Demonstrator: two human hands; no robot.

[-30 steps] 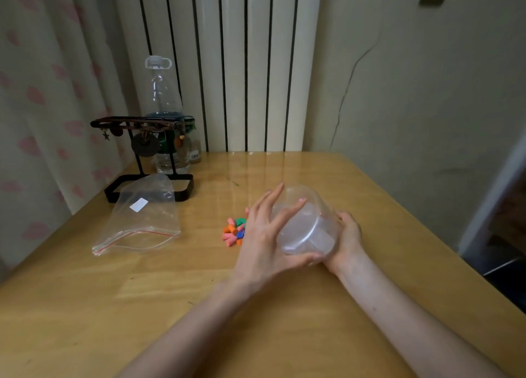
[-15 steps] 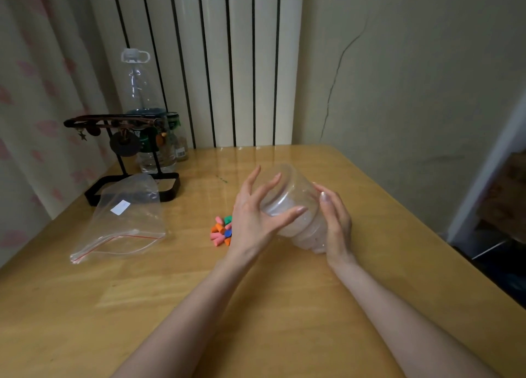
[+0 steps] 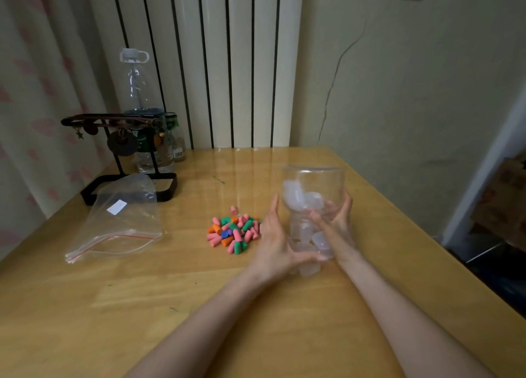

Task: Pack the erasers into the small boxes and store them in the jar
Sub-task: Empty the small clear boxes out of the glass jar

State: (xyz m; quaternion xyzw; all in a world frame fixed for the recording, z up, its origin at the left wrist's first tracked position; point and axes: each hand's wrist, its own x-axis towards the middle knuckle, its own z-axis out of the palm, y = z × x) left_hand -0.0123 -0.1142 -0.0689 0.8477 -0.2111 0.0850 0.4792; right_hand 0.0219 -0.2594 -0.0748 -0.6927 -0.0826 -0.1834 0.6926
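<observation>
A clear plastic jar (image 3: 313,182) is held upright above the wooden table (image 3: 142,306), apparently with its mouth down. Several small translucent boxes (image 3: 301,199) sit inside it, and one (image 3: 309,269) lies at its lower end on the table. My right hand (image 3: 340,226) grips the jar's lower part from the right. My left hand (image 3: 273,242) lies against the jar's left side with straight fingers, its thumb reaching under the lower end. A pile of small pink, green and orange erasers (image 3: 233,233) lies on the table just left of my left hand.
An empty zip bag (image 3: 119,221) lies at the left. Behind it stands a black jewellery stand (image 3: 119,155) with a tall clear bottle (image 3: 141,101) and a small jar behind. A radiator and wall close the back; the table's right edge drops off near the hands.
The jar has been turned from lying on its side to standing on end, and the small boxes have slid toward its lower end. My left hand's fingers moved off the jar's top to its side.
</observation>
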